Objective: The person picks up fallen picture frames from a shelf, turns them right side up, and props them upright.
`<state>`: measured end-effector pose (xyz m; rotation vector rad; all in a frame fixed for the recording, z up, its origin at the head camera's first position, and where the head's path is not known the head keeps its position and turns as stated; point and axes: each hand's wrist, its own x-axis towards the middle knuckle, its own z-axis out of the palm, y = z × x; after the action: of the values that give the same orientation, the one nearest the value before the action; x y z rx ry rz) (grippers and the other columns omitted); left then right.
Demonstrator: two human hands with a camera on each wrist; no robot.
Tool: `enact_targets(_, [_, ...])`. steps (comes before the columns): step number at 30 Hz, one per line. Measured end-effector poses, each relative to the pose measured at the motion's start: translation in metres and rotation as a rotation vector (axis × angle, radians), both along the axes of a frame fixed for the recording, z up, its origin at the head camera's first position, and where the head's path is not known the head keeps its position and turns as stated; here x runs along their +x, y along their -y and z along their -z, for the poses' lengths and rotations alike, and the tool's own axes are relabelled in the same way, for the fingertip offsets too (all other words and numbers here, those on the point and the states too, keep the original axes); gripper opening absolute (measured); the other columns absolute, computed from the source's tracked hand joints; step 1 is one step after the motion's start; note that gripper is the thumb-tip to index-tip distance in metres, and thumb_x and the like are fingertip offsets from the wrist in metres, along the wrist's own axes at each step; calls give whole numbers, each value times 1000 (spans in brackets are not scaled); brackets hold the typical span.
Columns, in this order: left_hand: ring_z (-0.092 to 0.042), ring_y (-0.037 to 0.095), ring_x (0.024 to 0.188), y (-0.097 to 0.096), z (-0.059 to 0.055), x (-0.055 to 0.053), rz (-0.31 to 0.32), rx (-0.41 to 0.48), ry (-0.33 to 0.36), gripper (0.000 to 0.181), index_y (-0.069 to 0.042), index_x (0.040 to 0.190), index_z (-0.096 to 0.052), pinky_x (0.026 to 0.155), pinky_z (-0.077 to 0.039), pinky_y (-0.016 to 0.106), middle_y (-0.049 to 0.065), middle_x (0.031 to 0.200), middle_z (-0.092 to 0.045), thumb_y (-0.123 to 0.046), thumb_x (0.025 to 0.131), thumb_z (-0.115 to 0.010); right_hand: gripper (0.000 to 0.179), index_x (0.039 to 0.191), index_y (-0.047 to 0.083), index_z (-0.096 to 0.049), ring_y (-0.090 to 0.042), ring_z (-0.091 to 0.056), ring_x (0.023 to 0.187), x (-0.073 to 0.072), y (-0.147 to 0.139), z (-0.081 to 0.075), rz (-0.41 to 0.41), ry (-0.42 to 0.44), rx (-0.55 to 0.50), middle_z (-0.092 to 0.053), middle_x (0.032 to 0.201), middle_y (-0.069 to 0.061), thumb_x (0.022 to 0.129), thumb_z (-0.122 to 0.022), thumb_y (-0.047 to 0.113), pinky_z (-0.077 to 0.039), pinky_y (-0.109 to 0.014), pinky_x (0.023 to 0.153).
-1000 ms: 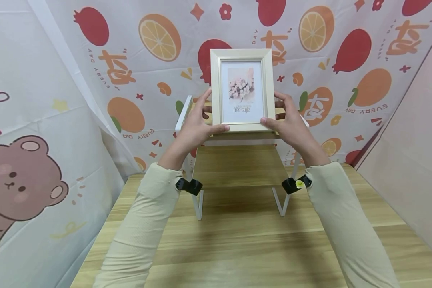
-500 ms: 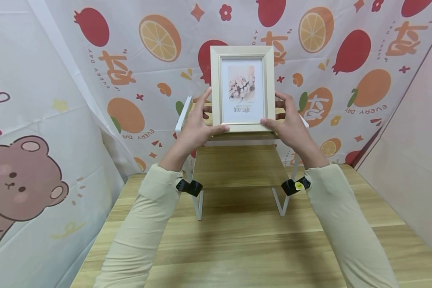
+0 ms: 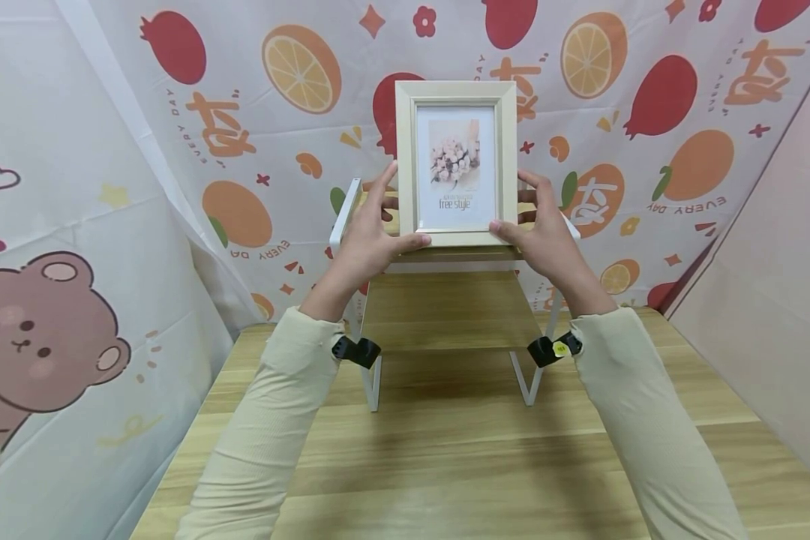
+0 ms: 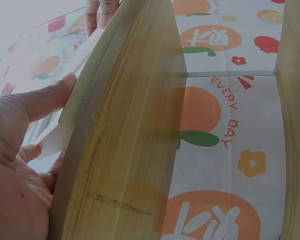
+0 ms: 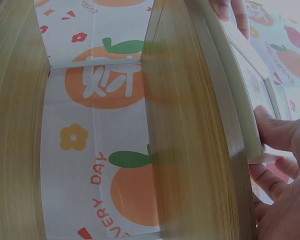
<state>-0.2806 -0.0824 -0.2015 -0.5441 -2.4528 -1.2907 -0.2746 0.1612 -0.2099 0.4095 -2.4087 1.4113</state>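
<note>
A cream picture frame (image 3: 406, 165) with a bouquet picture and the words "free style" stands at the front of the shelf's upper board (image 3: 459, 256). My left hand (image 3: 367, 229) holds its lower left corner, thumb on the front and fingers at the side. At the lower right corner my right hand (image 3: 547, 232) grips it the same way, thumb on the front edge. In the left wrist view the frame's bottom edge (image 4: 70, 102) lies right along the board's front edge. The right wrist view shows the right thumb (image 5: 272, 130) against the frame's face. The frame's back is hidden.
The two-tier shelf has a lower board (image 3: 452, 307) and white metal legs (image 3: 376, 386). It stands on a wood-grain table (image 3: 459, 465). Behind it hangs a fruit-print cloth (image 3: 297, 142); a bear-print cloth (image 3: 169, 315) hangs at left.
The frame's top edge has risen in view and the frame has tipped more upright, its bottom edge staying nearly in place. Both hands keep their hold on the lower corners.
</note>
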Motion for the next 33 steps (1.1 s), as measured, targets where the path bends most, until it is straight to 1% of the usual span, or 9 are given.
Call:
enact_targets(9, [-47, 26, 117, 1, 2, 1, 10, -17, -21, 106, -27, 156, -12, 96, -40, 43, 13, 136, -51, -24, 77, -82, 78, 153, 22, -15, -30, -44, 111, -2, 0, 3, 4, -16, -2, -38, 143, -16, 93, -64, 21, -41, -36, 80])
enact_targets(13, [-47, 27, 117, 0, 4, 1, 3, -23, -34, 106, -28, 156, -11, 96, -40, 43, 13, 138, -51, -24, 77, -82, 77, 153, 22, -15, -29, -45, 110, -2, 1, 4, 8, -24, 3, -38, 142, -17, 93, -64, 21, -41, -35, 79])
enact_targets(25, [-48, 29, 116, -2, 6, 1, -28, -24, -52, 107, -32, 155, -12, 97, -41, 45, 14, 139, -50, -24, 76, -83, 79, 153, 23, -13, -31, -48, 108, -2, 3, 7, 35, -65, 15, -41, 139, -17, 93, -64, 19, -42, -37, 78])
enact_targets(33, [-51, 29, 115, -3, 6, 3, -68, -70, -111, 107, -31, 155, -11, 96, -41, 46, 14, 137, -52, -25, 76, -83, 79, 152, 22, -14, -33, -50, 105, 0, 6, 8, 48, -131, 23, -44, 138, -17, 92, -65, 17, -43, -38, 80])
